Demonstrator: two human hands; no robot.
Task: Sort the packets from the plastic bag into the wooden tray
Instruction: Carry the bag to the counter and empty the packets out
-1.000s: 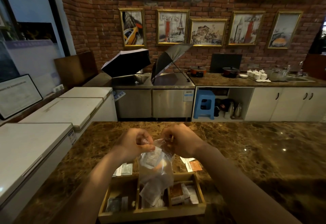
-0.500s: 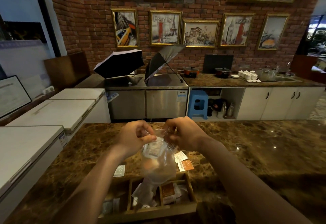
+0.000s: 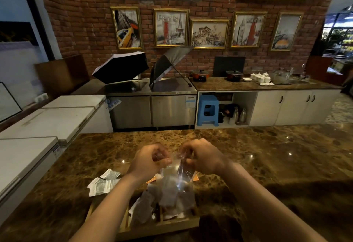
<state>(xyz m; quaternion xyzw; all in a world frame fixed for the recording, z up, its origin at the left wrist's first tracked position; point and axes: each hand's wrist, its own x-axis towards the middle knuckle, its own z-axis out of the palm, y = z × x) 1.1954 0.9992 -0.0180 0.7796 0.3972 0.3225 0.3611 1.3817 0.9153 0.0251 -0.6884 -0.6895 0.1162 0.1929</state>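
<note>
A clear plastic bag (image 3: 176,186) with several packets inside hangs between my hands above the wooden tray (image 3: 162,227). My left hand (image 3: 148,160) pinches the bag's top left corner. My right hand (image 3: 203,156) pinches the top right corner. The tray sits on the marble counter near the bottom edge of the view; its compartments hold some packets, partly hidden by the bag and my left forearm. White packets (image 3: 104,183) lie loose on the counter left of the tray. An orange packet (image 3: 195,178) peeks out behind the bag.
The brown marble counter (image 3: 267,156) stretches wide to the right and far side. White chest freezers (image 3: 38,127) stand at the left. Behind are a steel cabinet with two open umbrellas (image 3: 122,66), a blue stool (image 3: 207,110) and white cupboards.
The view has swung a little to the right. Both hands still hold the bag's top and have dropped slightly, with the bag hanging lower over the tray.
</note>
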